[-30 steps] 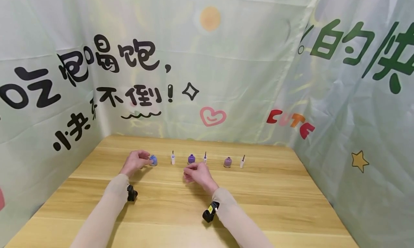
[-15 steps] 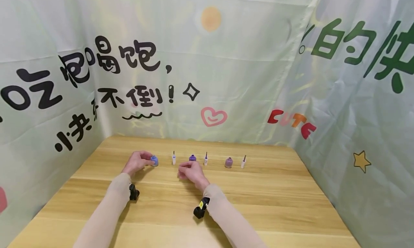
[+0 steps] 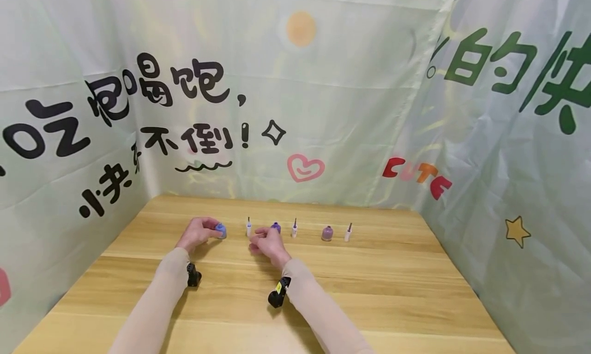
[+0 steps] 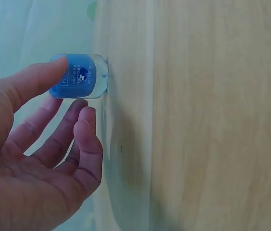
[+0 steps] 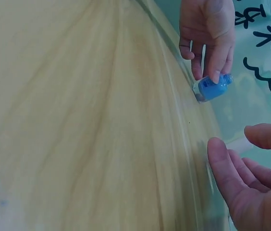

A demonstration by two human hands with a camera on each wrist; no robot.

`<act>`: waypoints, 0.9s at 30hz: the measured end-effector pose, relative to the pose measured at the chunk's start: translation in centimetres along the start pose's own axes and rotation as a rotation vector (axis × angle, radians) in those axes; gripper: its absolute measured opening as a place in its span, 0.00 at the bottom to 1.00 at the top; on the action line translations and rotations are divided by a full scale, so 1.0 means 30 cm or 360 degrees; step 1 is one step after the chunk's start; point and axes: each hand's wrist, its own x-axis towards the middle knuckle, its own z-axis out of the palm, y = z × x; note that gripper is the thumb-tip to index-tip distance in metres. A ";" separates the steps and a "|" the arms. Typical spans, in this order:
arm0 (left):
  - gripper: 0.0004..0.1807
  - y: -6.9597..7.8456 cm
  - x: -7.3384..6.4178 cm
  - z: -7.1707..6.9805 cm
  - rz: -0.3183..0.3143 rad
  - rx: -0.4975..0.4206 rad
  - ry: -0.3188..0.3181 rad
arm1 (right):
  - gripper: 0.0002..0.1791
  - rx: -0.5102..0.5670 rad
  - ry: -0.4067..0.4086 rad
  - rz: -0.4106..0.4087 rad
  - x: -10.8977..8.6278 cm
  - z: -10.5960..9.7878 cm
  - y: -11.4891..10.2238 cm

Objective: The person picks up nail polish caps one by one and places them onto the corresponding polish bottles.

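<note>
My left hand (image 3: pixel 196 233) pinches a small open nail polish bottle (image 4: pixel 75 79) of blue polish between thumb and fingers; it stands on the table at the left end of a row. To its right stands a white nail polish cap (image 3: pixel 249 228), brush upward. My right hand (image 3: pixel 269 245) is beside that cap, thumb and index finger spread on either side of it. In the right wrist view the cap (image 5: pixel 240 145) shows partly between them; contact is hard to tell. A dark purple polish bottle (image 3: pixel 276 225) is partly hidden behind the right hand.
Further right stand a second white cap with its brush up (image 3: pixel 294 229), a mauve polish bottle (image 3: pixel 327 234) and a third upturned cap (image 3: pixel 348 233). A printed cloth backdrop (image 3: pixel 351 113) surrounds the wooden table (image 3: pixel 378 282) at the back and sides.
My right hand has moved left, from in front of the middle cap, past the purple bottle, to the left cap. The left hand stays at the blue bottle.
</note>
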 end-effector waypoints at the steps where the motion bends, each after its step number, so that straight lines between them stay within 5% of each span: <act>1: 0.24 0.000 -0.001 0.001 -0.0002 -0.0004 0.0001 | 0.23 0.0006 0.0000 0.0000 0.003 0.000 0.002; 27: 0.24 -0.004 0.003 -0.005 0.0080 0.0017 -0.0135 | 0.29 0.0041 -0.0129 0.0122 0.086 0.027 -0.011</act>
